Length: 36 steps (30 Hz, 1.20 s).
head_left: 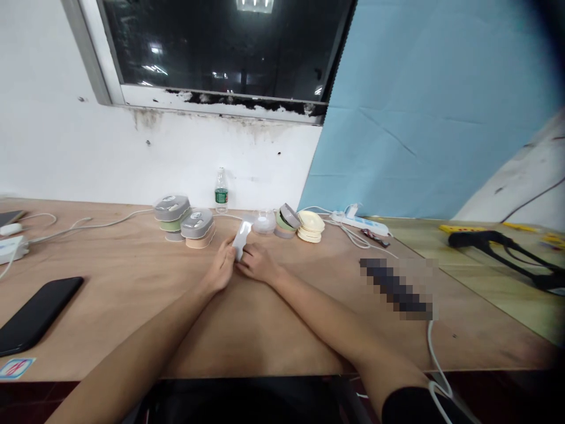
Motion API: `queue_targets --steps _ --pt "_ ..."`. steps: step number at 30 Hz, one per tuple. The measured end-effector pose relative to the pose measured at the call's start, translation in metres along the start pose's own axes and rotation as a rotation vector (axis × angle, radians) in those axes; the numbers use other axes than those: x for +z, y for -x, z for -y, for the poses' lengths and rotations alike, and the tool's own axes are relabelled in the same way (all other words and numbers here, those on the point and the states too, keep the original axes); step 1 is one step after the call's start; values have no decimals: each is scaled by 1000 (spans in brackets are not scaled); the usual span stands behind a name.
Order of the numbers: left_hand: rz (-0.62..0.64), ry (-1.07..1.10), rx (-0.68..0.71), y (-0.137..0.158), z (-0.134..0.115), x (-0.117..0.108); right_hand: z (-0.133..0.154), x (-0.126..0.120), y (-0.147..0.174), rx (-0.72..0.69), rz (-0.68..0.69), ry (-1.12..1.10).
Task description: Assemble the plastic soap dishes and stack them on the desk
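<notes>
Over the middle of the table, my left hand [222,266] is closed on a shiny, light-grey flat piece [242,237], held tilted on edge. My right hand [259,262] has its fingers curled against the lower right side of the same piece. The exact kind of the piece cannot be made out. Just beyond it sits a clear plastic cover [264,222]. Grey-lidded oval boxes stand to the left, one stack with green [172,217] and one with peach [198,227]. On the right are a leaning grey-and-green stack [286,221] and several cream trays [311,225].
A plastic bottle [221,191] stands against the wall. A white power strip [361,223] with cables lies at the back right. A black phone [42,312] rests at the left, and a black-framed object [498,244] at the far right. A blurred-out dark object [397,288] lies nearer.
</notes>
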<state>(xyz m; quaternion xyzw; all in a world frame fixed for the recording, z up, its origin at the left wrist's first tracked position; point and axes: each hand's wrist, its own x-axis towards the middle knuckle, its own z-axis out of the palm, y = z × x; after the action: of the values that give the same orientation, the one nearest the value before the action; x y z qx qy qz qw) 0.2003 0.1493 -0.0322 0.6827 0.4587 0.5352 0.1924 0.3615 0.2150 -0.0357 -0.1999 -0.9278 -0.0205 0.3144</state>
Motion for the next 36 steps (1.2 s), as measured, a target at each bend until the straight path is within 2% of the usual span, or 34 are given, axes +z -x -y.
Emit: queue_targets --steps 2,4,7,11,13,15,20,28,33,36 --pt "66 7 42 0 0 -1 0 4 -1 -34 -57 -5" --pt "109 -13 31 1 0 -2 -10 3 1 -2 -159 -3" --pt "167 -106 12 4 -1 -5 -38 -6 8 153 -385 30" --pt "257 -285 100 7 -6 -11 -83 -26 21 307 -590 77" --pt "257 -326 118 6 -6 -14 -103 -36 31 427 -734 128" --pt "242 -345 120 4 -3 -16 -119 -45 40 523 -797 160" --pt "218 -367 122 1 4 -19 -137 -50 53 653 -775 167" --pt "236 -386 119 2 0 -20 -143 -42 51 569 -680 97" --pt "226 -392 137 2 2 -19 -144 -41 54 622 -688 98" --pt "157 -442 173 0 2 -22 -142 -41 54 654 -698 157"
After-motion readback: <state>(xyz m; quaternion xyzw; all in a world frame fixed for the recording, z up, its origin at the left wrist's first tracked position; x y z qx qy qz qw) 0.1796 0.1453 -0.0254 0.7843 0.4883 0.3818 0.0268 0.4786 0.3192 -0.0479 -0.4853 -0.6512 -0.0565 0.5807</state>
